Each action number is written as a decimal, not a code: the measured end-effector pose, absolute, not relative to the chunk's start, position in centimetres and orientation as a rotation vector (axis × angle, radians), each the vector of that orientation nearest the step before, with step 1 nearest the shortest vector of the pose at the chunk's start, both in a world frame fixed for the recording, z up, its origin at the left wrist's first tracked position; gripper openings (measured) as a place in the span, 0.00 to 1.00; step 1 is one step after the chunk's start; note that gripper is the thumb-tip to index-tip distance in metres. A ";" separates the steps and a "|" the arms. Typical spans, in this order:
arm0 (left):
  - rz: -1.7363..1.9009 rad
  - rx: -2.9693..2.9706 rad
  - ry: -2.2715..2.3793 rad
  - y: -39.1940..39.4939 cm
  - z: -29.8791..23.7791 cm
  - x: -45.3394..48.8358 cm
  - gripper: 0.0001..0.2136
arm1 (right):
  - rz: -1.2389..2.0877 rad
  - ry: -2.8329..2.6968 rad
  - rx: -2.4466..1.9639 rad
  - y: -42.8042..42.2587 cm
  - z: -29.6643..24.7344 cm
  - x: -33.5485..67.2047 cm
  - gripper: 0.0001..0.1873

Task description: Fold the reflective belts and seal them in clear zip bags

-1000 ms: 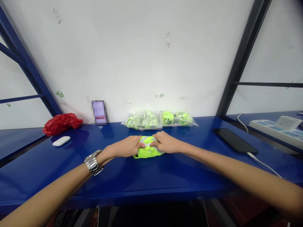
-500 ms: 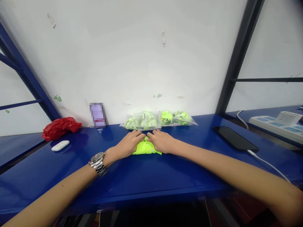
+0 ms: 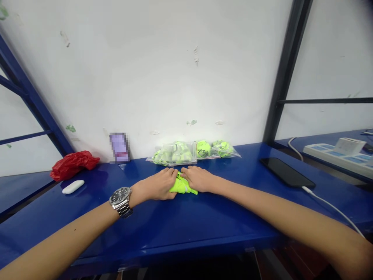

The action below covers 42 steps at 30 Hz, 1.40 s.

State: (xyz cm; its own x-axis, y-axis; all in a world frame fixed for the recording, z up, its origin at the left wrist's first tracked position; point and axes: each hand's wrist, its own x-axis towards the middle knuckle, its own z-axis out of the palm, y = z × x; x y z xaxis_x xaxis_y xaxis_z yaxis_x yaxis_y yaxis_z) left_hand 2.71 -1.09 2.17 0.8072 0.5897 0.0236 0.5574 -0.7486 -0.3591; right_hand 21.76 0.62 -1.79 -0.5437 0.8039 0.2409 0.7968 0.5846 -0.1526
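Note:
A small bundle of neon-yellow fabric with a grey reflective strip [image 3: 182, 187] lies on the blue metal shelf [image 3: 180, 221], squeezed between both hands. My left hand [image 3: 159, 184], with a steel watch on its wrist, curls over the bundle's left side. My right hand [image 3: 197, 179] grips its right side, fingers bent down onto the cloth. The fingertips of both hands meet on top of the bundle, so most of it is hidden.
Clear bags of neon-yellow fabric [image 3: 175, 153] lie by the white wall behind the hands. A red plastic bag [image 3: 72, 164] and a white case [image 3: 73, 186] sit at the left. A black phone [image 3: 286, 172] on a white cable and a power strip [image 3: 335, 152] are at the right.
The hands have closed in over the fabric and pressed it into a smaller bundle; a second ago they pinched its top with the reflective strip showing. The view has shifted slightly.

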 end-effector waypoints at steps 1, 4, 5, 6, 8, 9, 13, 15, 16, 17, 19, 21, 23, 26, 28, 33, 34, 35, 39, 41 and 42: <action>0.152 -2.626 -0.885 -0.9 2.0 2.9 0.17 | 0.049 -2.517 -1.314 0.7 -2.0 21.8 0.20; 0.211 -2.562 -0.900 -0.3 1.8 3.3 0.17 | 0.079 -2.457 -1.318 1.0 -2.5 22.1 0.25; 0.206 -2.542 -0.890 -0.2 1.7 3.3 0.16 | 0.093 -2.443 -1.314 1.1 -2.5 22.2 0.26; 0.185 -2.529 -0.873 -0.1 1.6 3.3 0.15 | 0.104 -2.438 -1.305 1.0 -2.5 22.3 0.27; 0.116 -2.517 -0.828 -0.2 1.6 3.0 0.15 | 0.160 -2.429 -1.228 0.9 -2.4 22.4 0.28; 0.081 -2.506 -0.815 -0.3 1.6 2.8 0.15 | 0.212 -2.408 -1.166 0.8 -2.3 22.5 0.26; -0.027 -2.419 -0.828 -0.8 2.0 2.3 0.21 | 0.463 -2.046 -1.044 0.2 -2.0 22.2 0.32; -0.082 -2.376 -0.841 -1.0 2.4 2.3 0.24 | 0.565 -1.795 -1.064 0.0 -1.9 21.8 0.41; -0.110 -2.365 -0.835 -1.0 2.6 2.3 0.24 | 0.631 -1.684 -1.046 -0.1 -1.9 21.5 0.44; -0.140 -2.358 -0.825 -1.1 2.7 2.4 0.25 | 0.708 -1.587 -1.009 -0.2 -1.8 21.3 0.46; -0.192 -2.359 -0.791 -1.1 3.0 2.6 0.23 | 0.873 -1.418 -0.910 -0.5 -1.6 20.9 0.51; -0.233 -2.352 -0.770 -1.1 3.2 2.8 0.21 | 1.050 -1.275 -0.825 -0.9 -1.3 20.8 0.52; -0.257 -2.326 -0.752 -1.1 3.3 3.1 0.19 | 1.300 -1.174 -0.744 -1.3 -0.8 21.0 0.44; -0.287 -2.279 -0.703 -1.0 3.2 3.3 0.21 | 1.710 -1.070 -0.519 -1.7 -0.3 21.6 0.30; -0.333 -2.276 -0.662 -0.9 2.9 3.3 0.24 | 1.835 -1.022 -0.377 -1.9 0.0 21.8 0.26; -0.382 -2.335 -0.578 -1.0 2.1 3.3 0.29 | 1.809 -0.946 -0.358 -2.2 0.2 21.4 0.24; -0.394 -2.339 -0.567 -0.9 2.0 3.3 0.29 | 1.795 -0.940 -0.381 -2.3 0.2 21.2 0.24; -0.413 -2.342 -0.561 -0.9 1.8 3.2 0.30 | 1.780 -0.939 -0.403 -2.3 0.2 21.1 0.24; -0.566 -2.370 -0.546 -0.3 1.0 3.3 0.33 | 1.683 -0.930 -0.428 -1.7 -0.4 20.9 0.24; -0.661 -2.400 -0.550 0.0 0.7 3.5 0.34 | 1.617 -0.922 -0.435 -1.2 -0.8 21.0 0.24; -0.695 -2.419 -0.563 0.1 0.7 3.5 0.35 | 1.582 -0.926 -0.445 -0.9 -0.9 21.1 0.24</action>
